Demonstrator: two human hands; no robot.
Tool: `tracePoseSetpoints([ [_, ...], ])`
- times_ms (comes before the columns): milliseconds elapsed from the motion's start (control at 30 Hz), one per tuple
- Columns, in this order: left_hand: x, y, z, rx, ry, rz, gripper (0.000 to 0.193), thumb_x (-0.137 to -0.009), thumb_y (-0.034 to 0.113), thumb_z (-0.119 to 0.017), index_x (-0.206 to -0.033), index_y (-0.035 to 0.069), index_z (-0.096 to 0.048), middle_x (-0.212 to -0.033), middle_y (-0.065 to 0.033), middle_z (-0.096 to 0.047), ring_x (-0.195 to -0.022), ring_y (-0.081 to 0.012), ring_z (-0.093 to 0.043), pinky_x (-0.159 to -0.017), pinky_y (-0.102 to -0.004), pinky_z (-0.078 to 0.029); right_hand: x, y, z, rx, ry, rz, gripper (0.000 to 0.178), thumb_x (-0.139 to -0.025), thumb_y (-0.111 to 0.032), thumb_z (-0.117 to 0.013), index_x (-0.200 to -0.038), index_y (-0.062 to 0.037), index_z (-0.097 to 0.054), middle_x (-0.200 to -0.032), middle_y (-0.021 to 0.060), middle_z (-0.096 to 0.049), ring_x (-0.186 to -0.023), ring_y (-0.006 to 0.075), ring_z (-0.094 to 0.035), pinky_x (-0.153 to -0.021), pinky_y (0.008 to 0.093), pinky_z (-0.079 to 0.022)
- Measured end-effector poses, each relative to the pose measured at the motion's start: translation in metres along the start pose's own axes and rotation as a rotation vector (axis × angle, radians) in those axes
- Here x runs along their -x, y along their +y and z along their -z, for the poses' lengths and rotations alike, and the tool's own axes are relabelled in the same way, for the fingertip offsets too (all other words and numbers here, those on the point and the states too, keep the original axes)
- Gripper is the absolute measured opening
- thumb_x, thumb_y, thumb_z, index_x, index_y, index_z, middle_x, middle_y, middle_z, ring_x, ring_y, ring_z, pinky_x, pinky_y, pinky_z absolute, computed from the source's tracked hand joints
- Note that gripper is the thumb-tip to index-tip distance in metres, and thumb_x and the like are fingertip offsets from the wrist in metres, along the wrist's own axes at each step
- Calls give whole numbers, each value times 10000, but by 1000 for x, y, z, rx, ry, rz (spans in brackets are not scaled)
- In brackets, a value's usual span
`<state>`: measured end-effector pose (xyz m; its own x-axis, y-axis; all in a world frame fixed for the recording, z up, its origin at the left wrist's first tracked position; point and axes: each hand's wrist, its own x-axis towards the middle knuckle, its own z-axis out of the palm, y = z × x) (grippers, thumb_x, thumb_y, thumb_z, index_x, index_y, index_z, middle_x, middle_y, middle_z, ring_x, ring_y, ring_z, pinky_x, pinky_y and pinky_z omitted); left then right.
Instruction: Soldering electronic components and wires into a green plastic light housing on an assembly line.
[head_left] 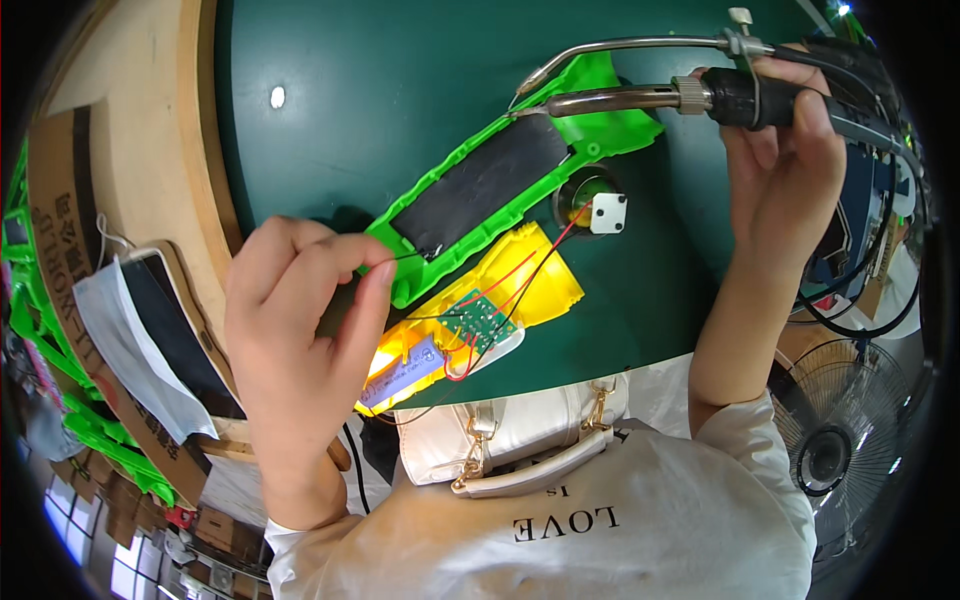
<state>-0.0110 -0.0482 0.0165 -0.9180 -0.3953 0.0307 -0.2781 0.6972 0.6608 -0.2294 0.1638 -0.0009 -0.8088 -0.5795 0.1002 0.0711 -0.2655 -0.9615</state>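
The person is wearing a loose white shirt (pixel 650 555) with soft folds; the left sleeve (pixel 310 550) and the right sleeve (pixel 748 445) are both being short and wide, and they are stopping well above the wrists; black letters (pixel 565 524) are going across the front in rows, big in one row and small in the next; they are looking upside down from up here; the left hand (pixel 305 310) and the right hand (pixel 788 165) are showing bare.
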Motion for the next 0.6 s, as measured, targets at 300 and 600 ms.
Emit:
tracePoseSetpoints([
  [300,5,3,6,11,49,17,130,-695,-18,-710,-806,24,-658,-756,-67,-547,-672,-187,-536,-599,-293,-418,2,9,-29,177,197,-99,249,-955,-208,-447,-995,0,-578,-620,-49,-353,-568,37,-328,-622,241,-436],
  [600,25,27,35,-169,371,-138,104,-686,-18,-627,-791,-25,-625,-719,-94,-559,-650,-246,-512,-618,-328,-394,11,13,-66,-106,122,-136,85,-934,-108,-540,-955,-26,-549,-668,-9,-524,-595,48,-483,-545,211,-390],
])
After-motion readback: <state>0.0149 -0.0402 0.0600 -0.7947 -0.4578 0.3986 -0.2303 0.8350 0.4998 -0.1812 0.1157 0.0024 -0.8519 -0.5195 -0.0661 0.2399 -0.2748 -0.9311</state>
